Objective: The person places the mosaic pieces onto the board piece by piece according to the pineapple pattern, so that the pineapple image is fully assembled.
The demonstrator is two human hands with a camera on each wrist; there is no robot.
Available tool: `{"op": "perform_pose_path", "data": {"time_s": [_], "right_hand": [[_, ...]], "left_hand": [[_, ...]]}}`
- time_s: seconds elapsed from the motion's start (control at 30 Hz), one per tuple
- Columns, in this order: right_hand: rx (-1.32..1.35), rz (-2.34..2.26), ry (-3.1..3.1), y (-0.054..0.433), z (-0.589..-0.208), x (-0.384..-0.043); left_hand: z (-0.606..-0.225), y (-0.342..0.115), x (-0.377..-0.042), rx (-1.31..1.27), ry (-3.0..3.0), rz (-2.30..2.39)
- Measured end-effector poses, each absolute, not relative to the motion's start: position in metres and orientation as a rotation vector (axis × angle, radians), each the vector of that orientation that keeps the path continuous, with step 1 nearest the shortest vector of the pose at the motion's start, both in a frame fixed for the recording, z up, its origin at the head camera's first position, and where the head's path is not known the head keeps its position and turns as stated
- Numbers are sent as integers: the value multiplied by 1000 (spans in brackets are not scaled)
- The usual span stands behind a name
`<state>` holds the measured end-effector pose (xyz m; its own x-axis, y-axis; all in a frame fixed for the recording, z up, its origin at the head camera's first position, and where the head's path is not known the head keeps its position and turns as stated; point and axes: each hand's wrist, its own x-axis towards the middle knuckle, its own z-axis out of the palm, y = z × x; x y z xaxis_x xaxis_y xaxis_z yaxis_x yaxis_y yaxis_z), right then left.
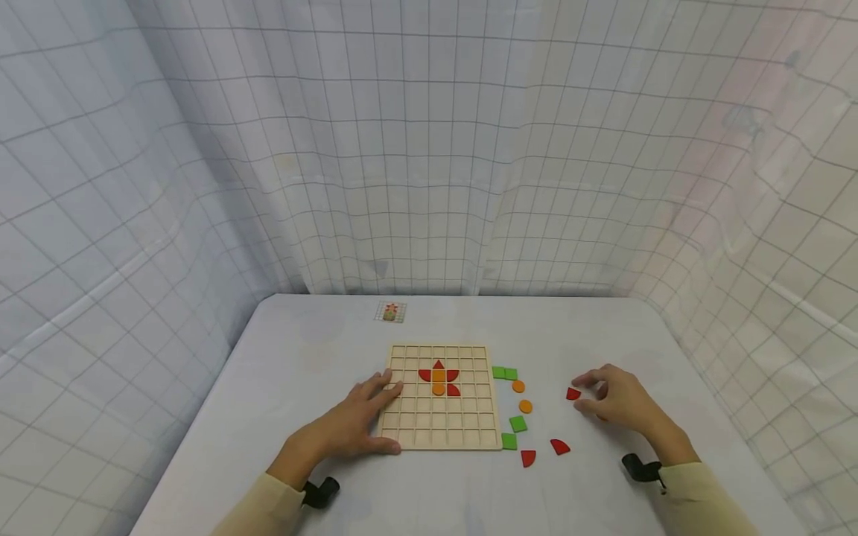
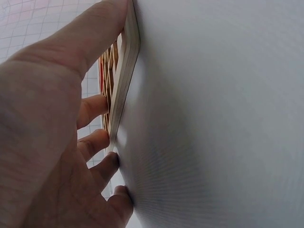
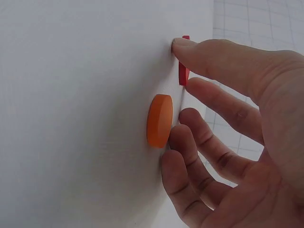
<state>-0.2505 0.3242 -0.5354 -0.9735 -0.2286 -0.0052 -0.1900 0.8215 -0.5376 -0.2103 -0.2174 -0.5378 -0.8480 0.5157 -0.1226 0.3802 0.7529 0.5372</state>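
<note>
My left hand (image 1: 358,420) rests on the left side of a wooden grid board (image 1: 415,439), fingers spread, thumb along its front edge. Set into the board are an orange square (image 1: 439,376), an orange disc (image 1: 439,389), a red triangle (image 1: 439,365) and several red quarter-circle pieces (image 1: 453,390). Over to the right, my right hand (image 1: 620,398) pinches a loose red quarter-circle piece (image 1: 573,394) between thumb and index finger, close to the table. In the right wrist view, another orange disc (image 3: 160,121) lies beside the curled fingers, mostly hidden by the hand from above.
Green squares (image 1: 518,423) and two orange discs (image 1: 526,406) lie along the board's right side. Two more red quarter-circles (image 1: 559,447) are nearer the front. A small pattern card (image 1: 390,312) sits at the back of the white table (image 1: 570,327). Gridded curtains (image 1: 429,186) enclose it.
</note>
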Motion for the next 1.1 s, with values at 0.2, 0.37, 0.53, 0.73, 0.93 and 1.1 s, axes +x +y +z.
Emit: {"op": "perform_pose_path", "data": {"time_s": [0.2, 0.37, 0.53, 0.73, 0.93, 1.1], "right_hand": [[-346, -893, 2908, 320, -538, -252], [-334, -916, 2884, 320, -541, -253], [-340, -938, 2871, 319, -541, -253], [-355, -958, 2872, 316, -541, -252], [-396, -963, 2901, 314, -543, -252], [-451, -941, 2964, 308, -543, -254]], "left_hand": [[-536, -217, -208, 697, 2675, 765], [-538, -217, -207, 681, 2681, 763], [-539, -218, -208, 671, 2685, 756], [-539, -218, -209, 674, 2687, 749], [-539, -218, -210, 673, 2679, 753], [-540, -218, -209, 664, 2678, 753]]}}
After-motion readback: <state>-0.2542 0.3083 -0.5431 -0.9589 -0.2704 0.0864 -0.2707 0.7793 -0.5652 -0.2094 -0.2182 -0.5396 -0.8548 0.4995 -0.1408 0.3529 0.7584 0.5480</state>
